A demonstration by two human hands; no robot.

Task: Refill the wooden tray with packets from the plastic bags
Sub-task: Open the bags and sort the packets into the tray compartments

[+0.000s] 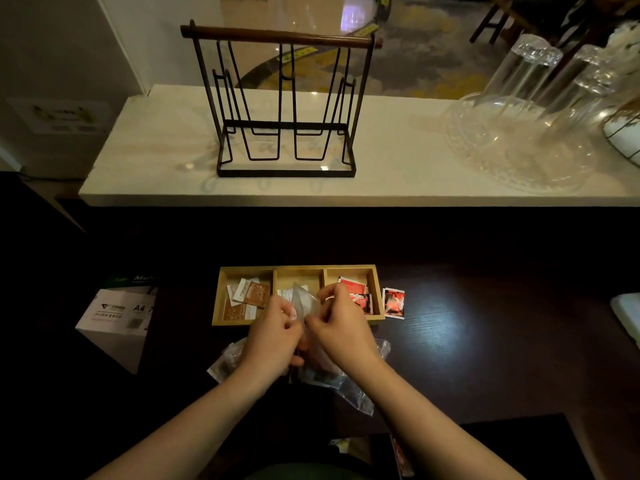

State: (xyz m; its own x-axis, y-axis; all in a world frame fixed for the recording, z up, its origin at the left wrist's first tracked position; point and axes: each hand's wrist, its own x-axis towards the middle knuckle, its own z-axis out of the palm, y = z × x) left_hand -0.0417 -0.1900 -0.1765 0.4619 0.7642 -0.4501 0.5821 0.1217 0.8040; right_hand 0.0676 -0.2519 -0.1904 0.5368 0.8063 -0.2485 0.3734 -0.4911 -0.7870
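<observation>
A wooden tray [299, 270] with three compartments sits on the dark table in front of me. Brown and white packets [250, 296] lie in its left compartment, red packets [356, 294] in the right one. The middle compartment is partly hidden by my hands. My left hand [275, 336] and my right hand [337, 322] together pinch a clear plastic bag [302, 301], held upright over the tray's front edge. More clear plastic bags [343, 382] lie crumpled under my wrists. One red packet [394, 303] lies on the table just right of the tray.
A black wire rack [284, 109] with a wooden bar stands on the pale raised counter [156, 174] behind. Glass vessels [519, 133] lie at the counter's right. A white paper box [117, 317] stands left of the tray. A pale object [627, 317] sits at the right edge.
</observation>
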